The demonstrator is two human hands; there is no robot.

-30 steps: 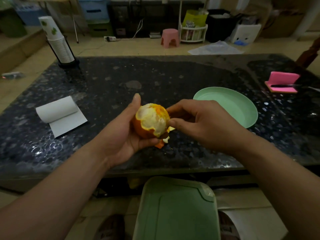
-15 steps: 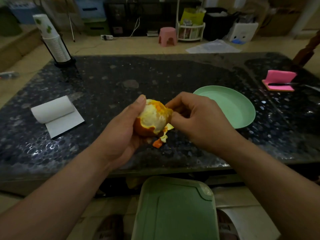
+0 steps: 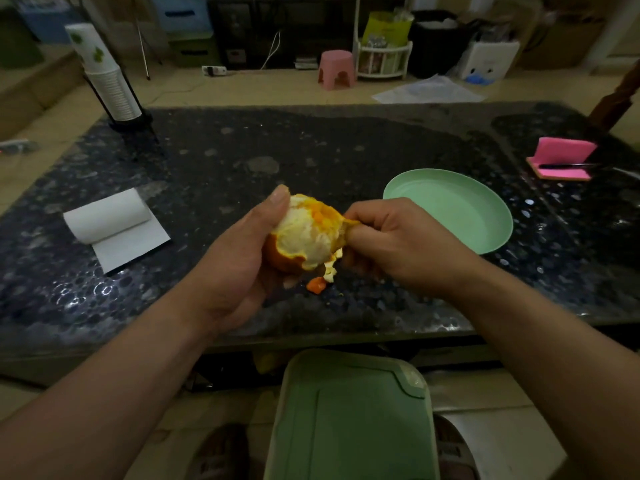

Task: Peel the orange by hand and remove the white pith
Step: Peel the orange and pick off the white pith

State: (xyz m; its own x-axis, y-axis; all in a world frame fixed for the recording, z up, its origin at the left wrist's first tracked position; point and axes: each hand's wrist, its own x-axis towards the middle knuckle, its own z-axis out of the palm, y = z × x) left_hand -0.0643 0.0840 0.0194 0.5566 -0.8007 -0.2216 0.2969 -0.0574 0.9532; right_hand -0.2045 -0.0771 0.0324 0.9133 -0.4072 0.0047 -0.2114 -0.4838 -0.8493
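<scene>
Two hands meet over the near middle of the dark speckled tabletop (image 3: 311, 150), both busy with one orange (image 3: 301, 237) held just above its surface. The left hand (image 3: 239, 258) cups the fruit from the left and beneath, its thumb lying up along the fruit's far-left side with the tip reaching the top. The right hand (image 3: 391, 244) has its fingers curled and pinches a strip of peel (image 3: 343, 221) at the orange's upper right edge, the strip joined to the fruit there. Most of the side facing the camera is bare of rind and shows pale pith, with a patch of deeper orange flesh near the top; a band of orange rind (image 3: 277, 259) wraps the lower left against the left palm. A ragged bit of peel (image 3: 330, 266) hangs below the fruit, and a small orange scrap (image 3: 316, 284) lies on the tabletop just beneath it. To the right, near the right hand, sits a pale green plate (image 3: 485, 233). A partly unrolled paper roll (image 3: 107, 216) lies well off to the left, and a stack of paper cups (image 3: 107, 74) stands at the far left corner. A pink notepad (image 3: 561, 157) with a pen (image 3: 564, 165) across it rests at the far right. Below the tabletop's near edge a green bin lid (image 3: 349, 420) shows.
</scene>
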